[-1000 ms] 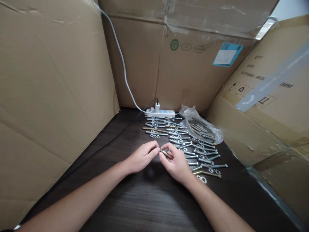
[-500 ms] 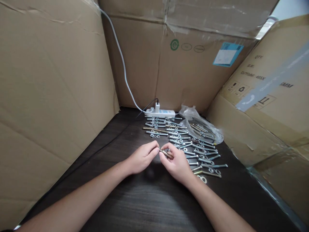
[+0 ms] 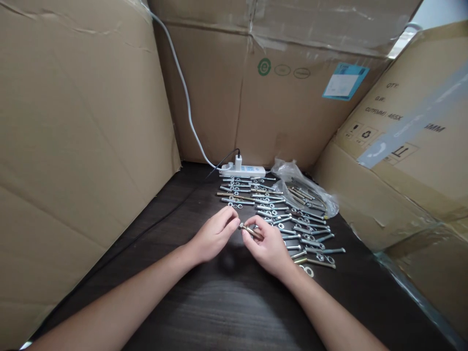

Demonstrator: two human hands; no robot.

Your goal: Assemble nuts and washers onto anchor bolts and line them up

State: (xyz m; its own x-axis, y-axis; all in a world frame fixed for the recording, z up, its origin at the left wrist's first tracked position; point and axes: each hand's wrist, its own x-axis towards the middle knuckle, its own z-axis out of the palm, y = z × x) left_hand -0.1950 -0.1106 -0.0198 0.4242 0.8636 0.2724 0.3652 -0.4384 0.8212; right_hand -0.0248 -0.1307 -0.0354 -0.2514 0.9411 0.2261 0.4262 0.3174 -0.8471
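My right hand (image 3: 268,243) is closed around a brass-coloured bolt (image 3: 252,232), with its nut end pointing left out of the fingers. At that end sits a hex nut (image 3: 242,225), paler than the shank. Thumb and fingers of my left hand (image 3: 215,236) are curled together right beside the nut, and the nut shows uncovered. Whether the left fingertips touch it or pinch something small cannot be made out. Just beyond my right hand lie rows of silver and brass-coloured bolts (image 3: 272,209) with loose washers (image 3: 309,271) and nuts among them.
Behind the rows stands a white power strip (image 3: 256,171) with a plug and cables. A clear plastic bag (image 3: 331,204) with more bolts lies at the back right. Cardboard boxes (image 3: 204,97) wall the dark table (image 3: 204,312) on the left, back and right.
My left fingertips have drawn slightly up and left from the bolt's end, so the nut now shows. The right hand holds the bolt in nearly the same place.
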